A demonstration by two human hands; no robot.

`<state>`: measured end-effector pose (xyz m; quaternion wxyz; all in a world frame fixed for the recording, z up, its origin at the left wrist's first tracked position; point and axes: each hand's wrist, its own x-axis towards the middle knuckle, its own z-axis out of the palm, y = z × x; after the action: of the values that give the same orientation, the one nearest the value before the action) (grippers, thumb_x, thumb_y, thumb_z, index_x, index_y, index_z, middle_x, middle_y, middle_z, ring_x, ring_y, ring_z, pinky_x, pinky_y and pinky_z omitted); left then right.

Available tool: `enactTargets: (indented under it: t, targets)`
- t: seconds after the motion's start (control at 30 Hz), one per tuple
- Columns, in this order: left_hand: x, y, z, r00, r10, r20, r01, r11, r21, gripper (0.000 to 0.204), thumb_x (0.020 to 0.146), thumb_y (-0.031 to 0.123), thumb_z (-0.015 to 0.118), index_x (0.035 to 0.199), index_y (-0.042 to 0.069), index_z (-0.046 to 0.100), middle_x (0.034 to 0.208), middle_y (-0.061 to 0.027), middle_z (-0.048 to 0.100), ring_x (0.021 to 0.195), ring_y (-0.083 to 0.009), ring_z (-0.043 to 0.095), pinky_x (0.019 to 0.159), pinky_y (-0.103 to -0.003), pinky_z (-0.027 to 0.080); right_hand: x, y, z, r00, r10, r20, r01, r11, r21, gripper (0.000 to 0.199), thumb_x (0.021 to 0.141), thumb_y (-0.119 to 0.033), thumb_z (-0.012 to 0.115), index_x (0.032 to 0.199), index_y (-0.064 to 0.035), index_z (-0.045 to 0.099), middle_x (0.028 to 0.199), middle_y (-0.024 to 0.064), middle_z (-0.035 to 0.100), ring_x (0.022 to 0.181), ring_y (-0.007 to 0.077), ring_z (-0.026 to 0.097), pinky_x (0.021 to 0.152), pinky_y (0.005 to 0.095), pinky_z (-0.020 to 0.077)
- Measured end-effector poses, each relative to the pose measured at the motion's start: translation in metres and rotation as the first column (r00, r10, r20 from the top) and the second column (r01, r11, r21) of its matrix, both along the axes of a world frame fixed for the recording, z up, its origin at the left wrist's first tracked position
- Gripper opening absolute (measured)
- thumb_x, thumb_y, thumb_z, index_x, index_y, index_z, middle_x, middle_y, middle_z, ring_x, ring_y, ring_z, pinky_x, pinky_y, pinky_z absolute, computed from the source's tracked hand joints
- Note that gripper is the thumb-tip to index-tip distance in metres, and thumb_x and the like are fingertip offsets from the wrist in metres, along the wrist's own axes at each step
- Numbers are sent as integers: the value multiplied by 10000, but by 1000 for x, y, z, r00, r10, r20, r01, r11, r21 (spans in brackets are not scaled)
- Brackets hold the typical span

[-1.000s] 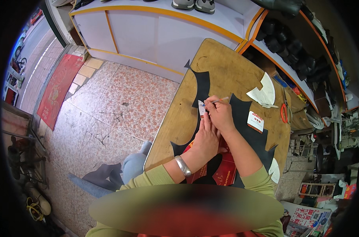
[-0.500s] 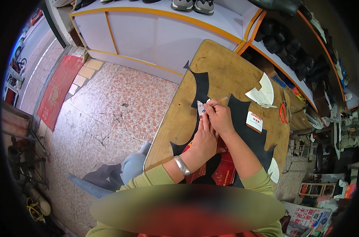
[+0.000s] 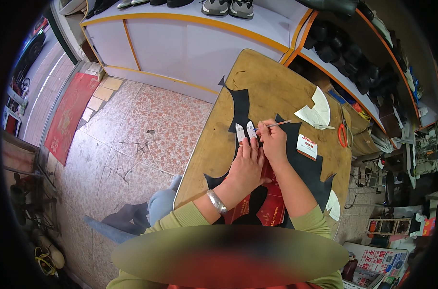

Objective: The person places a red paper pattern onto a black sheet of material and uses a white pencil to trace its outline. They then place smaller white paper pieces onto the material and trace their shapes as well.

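My right hand (image 3: pixel 273 142) is closed on a slim pen (image 3: pixel 280 124), its shaft pointing out to the right. The pen's tip is close to a white printed paper pattern (image 3: pixel 250 129) with two rounded prongs. With fingers stretched out, my left hand (image 3: pixel 245 168) presses flat on the lower part of the pattern, which it hides. Under and around both hands lie black sheet material (image 3: pixel 313 171) with cut-out edges and a red printed card (image 3: pixel 274 204). A narrow black strip (image 3: pixel 240 106) curves away beyond the left fingertips.
Toward the right of the wooden table (image 3: pixel 262 72) are orange-handled scissors (image 3: pixel 343 135), a white cut pattern (image 3: pixel 317 111), a small white card box (image 3: pixel 306 147) and another white piece (image 3: pixel 333 204). A low white cabinet (image 3: pixel 166 48) and shoe shelves (image 3: pixel 358 72) border the table.
My right hand has shifted slightly right and turned, so the pen lies flatter. The left fingers have spread, and both white prongs now show. A dark car has come into the street.
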<state>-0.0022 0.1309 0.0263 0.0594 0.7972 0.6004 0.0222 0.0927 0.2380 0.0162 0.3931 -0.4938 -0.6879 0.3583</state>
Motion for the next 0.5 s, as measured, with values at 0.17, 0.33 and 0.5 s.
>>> enactTargets:
  t: [0.17, 0.33, 0.5]
  targets:
    - [-4, 2, 2, 998, -9, 55, 8, 1000, 20, 923, 870, 704, 516, 1455, -6, 453, 1533, -255, 370, 1406, -464, 335, 1165, -476, 296, -4, 1, 1, 1000, 22, 9, -22, 1000, 19, 197, 974, -192, 619, 886, -18, 650, 720, 78, 674, 650, 166, 641, 624, 302, 505]
    - [-13, 3, 0, 994, -1, 113, -5, 999, 52, 829, 881, 649, 556, 1407, 10, 520, 1516, -199, 420, 1384, -393, 393, 1131, -459, 346, -4, 2, 0, 995, 27, 91, -32, 998, 53, 198, 977, -190, 616, 881, -19, 650, 725, 74, 680, 638, 165, 640, 616, 307, 509]
    - [-31, 7, 9, 980, -19, 200, 12, 999, 36, 691, 891, 598, 582, 1333, 67, 598, 1468, -97, 498, 1344, -276, 453, 1047, -426, 407, -2, 7, -4, 1000, -26, 12, 27, 999, -47, 206, 982, -198, 609, 882, -21, 644, 710, 76, 677, 627, 162, 645, 602, 309, 509]
